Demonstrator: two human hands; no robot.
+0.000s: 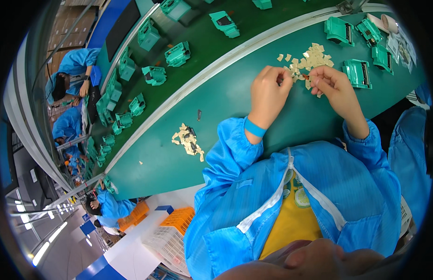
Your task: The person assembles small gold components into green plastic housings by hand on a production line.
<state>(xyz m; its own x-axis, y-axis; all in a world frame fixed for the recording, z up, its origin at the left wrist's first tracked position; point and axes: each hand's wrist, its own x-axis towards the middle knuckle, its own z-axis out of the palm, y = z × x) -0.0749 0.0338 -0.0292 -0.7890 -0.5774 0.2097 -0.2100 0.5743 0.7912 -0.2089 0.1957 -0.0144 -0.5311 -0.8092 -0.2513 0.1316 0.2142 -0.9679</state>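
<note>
Left of and beyond the main heap of cream pieces, green housings stand in rows on a dark green strip. Nearer, left of the heap, a smaller cluster of cream and dark pieces lies on the green tabletop. At the heap's near-left edge, the left hand has thumb and forefinger drawn together; at its near-right edge, the right hand is similarly curled. Whether either grips a piece cannot be told. Right of the heap: further green housings.
</note>
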